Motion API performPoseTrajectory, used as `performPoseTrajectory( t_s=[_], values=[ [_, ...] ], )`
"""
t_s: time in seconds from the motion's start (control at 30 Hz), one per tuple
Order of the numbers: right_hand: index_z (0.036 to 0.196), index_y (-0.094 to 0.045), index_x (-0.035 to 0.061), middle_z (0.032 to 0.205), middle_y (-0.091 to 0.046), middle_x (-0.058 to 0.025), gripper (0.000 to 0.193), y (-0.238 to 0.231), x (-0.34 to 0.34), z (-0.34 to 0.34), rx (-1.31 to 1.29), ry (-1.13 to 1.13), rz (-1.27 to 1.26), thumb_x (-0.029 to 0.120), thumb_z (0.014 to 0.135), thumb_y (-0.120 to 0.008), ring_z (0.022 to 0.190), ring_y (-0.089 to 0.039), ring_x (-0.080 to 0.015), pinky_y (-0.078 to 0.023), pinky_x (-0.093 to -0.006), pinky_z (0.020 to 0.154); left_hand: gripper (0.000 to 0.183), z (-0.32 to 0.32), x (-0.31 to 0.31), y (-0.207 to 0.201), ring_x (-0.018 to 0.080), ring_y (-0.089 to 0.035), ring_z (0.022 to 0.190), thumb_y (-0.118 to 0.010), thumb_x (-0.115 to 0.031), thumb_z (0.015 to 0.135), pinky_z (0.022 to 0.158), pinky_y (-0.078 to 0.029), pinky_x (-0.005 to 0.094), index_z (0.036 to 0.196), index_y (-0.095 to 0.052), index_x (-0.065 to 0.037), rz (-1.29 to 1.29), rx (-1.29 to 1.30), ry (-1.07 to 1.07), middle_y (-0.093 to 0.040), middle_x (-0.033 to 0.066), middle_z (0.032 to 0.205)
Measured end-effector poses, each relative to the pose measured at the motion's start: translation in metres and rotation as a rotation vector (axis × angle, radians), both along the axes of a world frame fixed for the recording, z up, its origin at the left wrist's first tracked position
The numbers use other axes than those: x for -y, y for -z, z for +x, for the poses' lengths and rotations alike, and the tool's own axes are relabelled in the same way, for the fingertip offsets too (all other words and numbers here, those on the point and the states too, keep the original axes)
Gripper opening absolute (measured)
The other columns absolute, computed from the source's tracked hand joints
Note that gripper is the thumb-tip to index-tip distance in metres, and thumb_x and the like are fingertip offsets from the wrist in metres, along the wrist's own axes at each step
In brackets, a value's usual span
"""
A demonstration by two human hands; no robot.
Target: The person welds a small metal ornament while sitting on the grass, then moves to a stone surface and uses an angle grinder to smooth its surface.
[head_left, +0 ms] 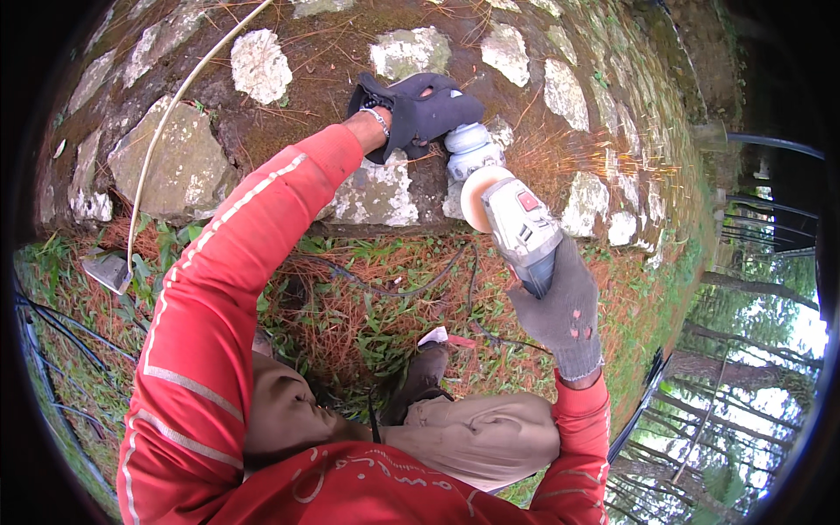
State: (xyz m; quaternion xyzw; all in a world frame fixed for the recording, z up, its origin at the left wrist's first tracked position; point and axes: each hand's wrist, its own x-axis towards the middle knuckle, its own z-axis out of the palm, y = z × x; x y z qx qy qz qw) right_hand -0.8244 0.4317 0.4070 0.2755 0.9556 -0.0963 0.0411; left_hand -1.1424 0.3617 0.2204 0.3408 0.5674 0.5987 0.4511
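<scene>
My right hand (564, 306), in a worn grey knit glove, grips the dark rear body of an angle grinder (525, 223). The grinder's pale disc (479, 198) is against or very near a rounded, light grey ribbed metal piece (472, 150). Orange sparks (604, 162) stream to the right over the stones. Wearing a dark glove, my left hand (424, 112) is closed around the far end of the ribbed piece, pressing it down on the stone ledge (376, 206). The glove hides that end, and the exact kind of the piece cannot be made out.
A long-handled tool with a metal blade (108, 269) leans on the ledge at left. A dark cable (385, 284) crosses the grass and pine needles below. Near my boot (424, 376) lies a small red and white object (444, 338). Trees stand at right.
</scene>
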Motion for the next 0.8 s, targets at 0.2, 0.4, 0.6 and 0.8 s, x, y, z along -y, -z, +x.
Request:
performPoseTrajectory(
  t_s=[0.2, 0.4, 0.6, 0.8],
  values=[
    [0.147, -0.058, 0.0053, 0.126, -0.074, -0.0261, 0.074, 0.005, 0.005, -0.007, 0.009, -0.029, 0.056, 0.014, 0.078, -0.085, 0.116, -0.072, -0.0507, -0.061, -0.0546, 0.095, 0.062, -0.022, -0.013, 0.069, 0.0094, -0.069, 0.079, -0.068, -0.014, 0.110, 0.063, -0.059, 0.0281, 0.168, -0.044, -0.014, 0.589, -0.845, -0.219, -0.067, 0.0042, 0.133],
    [0.153, -0.053, 0.0069, 0.130, -0.073, -0.0263, 0.081, 0.007, 0.001, -0.003, 0.030, -0.009, 0.058, 0.017, 0.079, -0.082, 0.114, -0.074, -0.0489, -0.063, -0.0554, 0.093, 0.065, -0.007, -0.006, 0.043, 0.0083, -0.068, 0.083, -0.066, -0.012, 0.110, 0.065, -0.059, 0.0289, 0.169, -0.041, -0.014, 0.105, -0.205, -0.034, -0.064, 0.0047, 0.139],
    [0.149, -0.055, 0.0055, 0.125, -0.075, -0.0269, 0.077, 0.003, -0.005, 0.006, -0.002, 0.039, -0.001, 0.017, 0.078, -0.082, 0.112, -0.074, -0.0508, -0.062, -0.0561, 0.092, 0.063, 0.002, 0.003, -0.008, 0.0093, -0.064, 0.069, -0.067, -0.018, 0.112, 0.057, -0.055, 0.0291, 0.169, -0.041, -0.012, 0.004, 0.020, -0.010, -0.070, 0.0048, 0.108],
    [0.141, -0.057, 0.0044, 0.116, -0.076, -0.0286, 0.071, 0.001, -0.007, 0.002, -0.035, 0.036, -0.083, 0.018, 0.077, -0.083, 0.107, -0.073, -0.0537, -0.061, -0.0575, 0.088, 0.061, 0.005, 0.001, -0.004, 0.0094, -0.063, 0.067, -0.066, -0.022, 0.114, 0.055, -0.054, 0.0286, 0.169, -0.041, -0.014, 0.004, -0.112, -0.032, -0.070, 0.0040, 0.103]
  ],
)
